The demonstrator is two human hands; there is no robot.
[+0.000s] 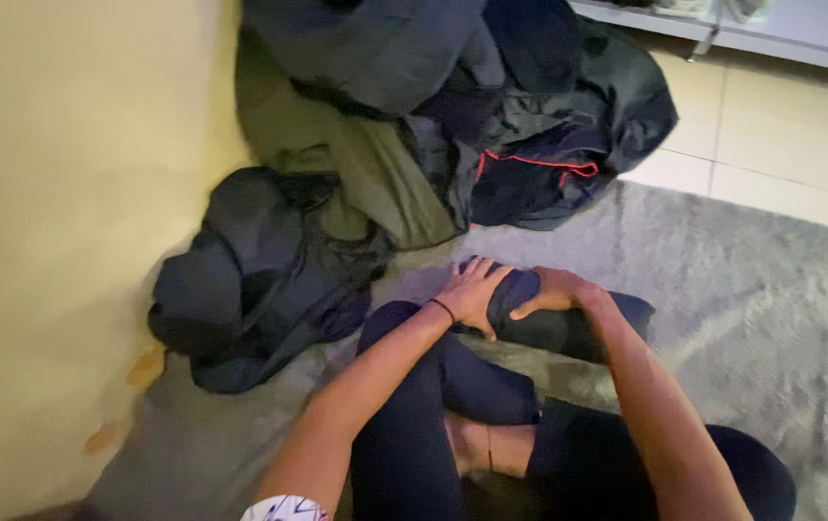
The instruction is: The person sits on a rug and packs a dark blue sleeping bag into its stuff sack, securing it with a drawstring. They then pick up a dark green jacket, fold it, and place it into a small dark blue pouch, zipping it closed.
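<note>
**Both hands on a rolled dark garment**

Seated cross-legged on grey rug point(751, 289). Left hand point(472, 292) pressed flat, fingers spread, on rolled dark garment point(568, 326) lying just past the knees; right hand point(554, 289) curled over its top, fingers together. Soft, light, probably prone to unrolling; best gripped around the roll. Heap of dark clothes point(414, 125) beyond.

Both hands point(515, 292) close together, fingers curled.
</note>
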